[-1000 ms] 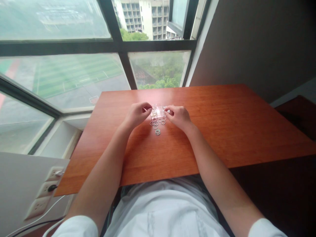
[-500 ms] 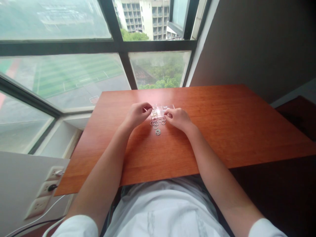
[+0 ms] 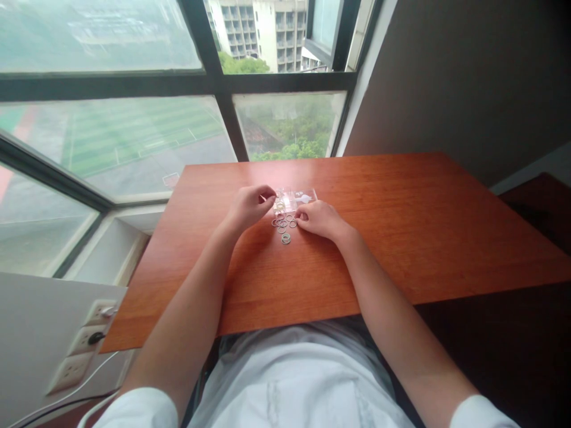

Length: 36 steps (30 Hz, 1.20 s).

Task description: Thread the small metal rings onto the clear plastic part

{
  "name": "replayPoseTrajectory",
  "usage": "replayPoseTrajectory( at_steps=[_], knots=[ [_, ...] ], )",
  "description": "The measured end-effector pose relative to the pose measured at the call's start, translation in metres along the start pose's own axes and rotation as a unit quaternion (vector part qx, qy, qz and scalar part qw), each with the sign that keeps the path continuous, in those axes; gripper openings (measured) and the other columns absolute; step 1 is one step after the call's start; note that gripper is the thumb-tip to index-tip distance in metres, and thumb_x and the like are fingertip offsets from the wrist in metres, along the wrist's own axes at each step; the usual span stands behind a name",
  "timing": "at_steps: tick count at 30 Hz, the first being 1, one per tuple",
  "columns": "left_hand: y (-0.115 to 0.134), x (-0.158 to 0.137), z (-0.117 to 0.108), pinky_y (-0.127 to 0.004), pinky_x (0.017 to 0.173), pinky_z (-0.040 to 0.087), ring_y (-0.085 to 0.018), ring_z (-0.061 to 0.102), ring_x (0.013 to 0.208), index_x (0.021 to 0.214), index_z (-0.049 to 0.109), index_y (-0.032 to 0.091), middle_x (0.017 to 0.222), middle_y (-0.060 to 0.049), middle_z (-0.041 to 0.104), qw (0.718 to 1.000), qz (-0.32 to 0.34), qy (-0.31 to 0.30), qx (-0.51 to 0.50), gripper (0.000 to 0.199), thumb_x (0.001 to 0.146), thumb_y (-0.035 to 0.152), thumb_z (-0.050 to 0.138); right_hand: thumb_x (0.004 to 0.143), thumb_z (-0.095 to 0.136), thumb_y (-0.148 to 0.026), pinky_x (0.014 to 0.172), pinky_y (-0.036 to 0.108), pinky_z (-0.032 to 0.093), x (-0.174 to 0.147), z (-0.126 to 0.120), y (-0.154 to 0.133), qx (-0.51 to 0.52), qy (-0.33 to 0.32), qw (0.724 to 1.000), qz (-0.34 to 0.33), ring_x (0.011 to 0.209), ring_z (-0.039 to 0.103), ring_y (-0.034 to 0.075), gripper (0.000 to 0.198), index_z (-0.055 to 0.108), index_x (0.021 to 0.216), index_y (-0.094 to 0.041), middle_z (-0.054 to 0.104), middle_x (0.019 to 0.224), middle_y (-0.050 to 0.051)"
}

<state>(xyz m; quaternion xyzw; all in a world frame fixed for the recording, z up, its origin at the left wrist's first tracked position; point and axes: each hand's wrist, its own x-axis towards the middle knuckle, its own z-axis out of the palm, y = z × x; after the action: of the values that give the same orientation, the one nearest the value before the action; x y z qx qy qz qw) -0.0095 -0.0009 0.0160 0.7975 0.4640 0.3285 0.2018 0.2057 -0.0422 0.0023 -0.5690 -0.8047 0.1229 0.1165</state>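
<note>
My left grip (image 3: 250,207), fingers curled, at left edge of clear box (image 3: 291,204) on wooden counter (image 3: 410,232); cannot tell whether I clasp it. My right grip (image 3: 319,218) by box's near side, fingertips at loose rings (image 3: 282,224); cannot tell whether one is pinched. Rings scattered just my side of box, overlapping ones nearest me.

One left hand (image 3: 252,208), one right hand (image 3: 322,219); one bench (image 3: 428,238); one clear box (image 3: 291,206); at least six loose rings (image 3: 285,242) on the bench, overlap preventing an exact figure; three wall sockets (image 3: 69,373); two plugs (image 3: 95,338), one white, one black; one pale shirt (image 3: 303,380) with two sleeves (image 3: 138,410).
</note>
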Motion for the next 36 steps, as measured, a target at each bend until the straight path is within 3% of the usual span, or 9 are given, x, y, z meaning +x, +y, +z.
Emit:
replayPoseTrajectory(
  at_steps=[11, 16, 24, 36],
  knots=[
    [-0.0003, 0.0001, -0.0012, -0.025, 0.063, 0.046, -0.015, 0.062, 0.067, 0.086, 0.073, 0.017, 0.079, -0.005, 0.073, 1.000, 0.010, -0.004, -0.003, 0.019, 0.081, 0.029, 0.060, 0.085, 0.060, -0.030, 0.068, 0.026, 0.043, -0.0008, -0.0005, -0.0035, 0.020, 0.006, 1.000, -0.011, 0.084, 0.064, 0.019, 0.016, 0.073, 0.091, -0.026, 0.073, 0.088, 0.003],
    [-0.0018, 0.0003, -0.0015, -0.025, 0.062, 0.045, -0.014, 0.061, 0.067, 0.088, 0.073, 0.016, 0.079, -0.005, 0.072, 1.000, 0.015, -0.004, 0.004, 0.021, 0.082, 0.030, 0.058, 0.087, 0.058, -0.032, 0.071, 0.027, 0.045, -0.0016, -0.0052, -0.0013, 0.005, 0.030, 0.999, 0.014, 0.081, 0.064, 0.019, 0.020, 0.074, 0.098, -0.027, 0.073, 0.089, 0.002],
    [-0.0015, 0.0001, -0.0010, -0.025, 0.063, 0.046, -0.015, 0.062, 0.068, 0.088, 0.072, 0.016, 0.079, -0.005, 0.072, 1.000, 0.010, -0.006, 0.003, 0.021, 0.082, 0.030, 0.058, 0.089, 0.054, -0.033, 0.076, 0.030, 0.048, -0.0012, -0.0052, -0.0035, -0.037, -0.014, 0.999, 0.025, 0.088, 0.065, 0.021, 0.023, 0.073, 0.098, -0.027, 0.073, 0.098, 0.005],
    [0.0016, -0.0003, -0.0002, -0.025, 0.063, 0.046, -0.014, 0.061, 0.067, 0.087, 0.072, 0.015, 0.080, -0.005, 0.073, 1.000, 0.008, -0.014, 0.004, 0.021, 0.082, 0.030, 0.059, 0.088, 0.054, -0.034, 0.078, 0.033, 0.049, -0.0010, -0.0056, -0.0077, -0.040, -0.021, 0.998, 0.035, 0.092, 0.066, 0.024, 0.022, 0.073, 0.097, -0.027, 0.072, 0.099, 0.006]
  ],
)
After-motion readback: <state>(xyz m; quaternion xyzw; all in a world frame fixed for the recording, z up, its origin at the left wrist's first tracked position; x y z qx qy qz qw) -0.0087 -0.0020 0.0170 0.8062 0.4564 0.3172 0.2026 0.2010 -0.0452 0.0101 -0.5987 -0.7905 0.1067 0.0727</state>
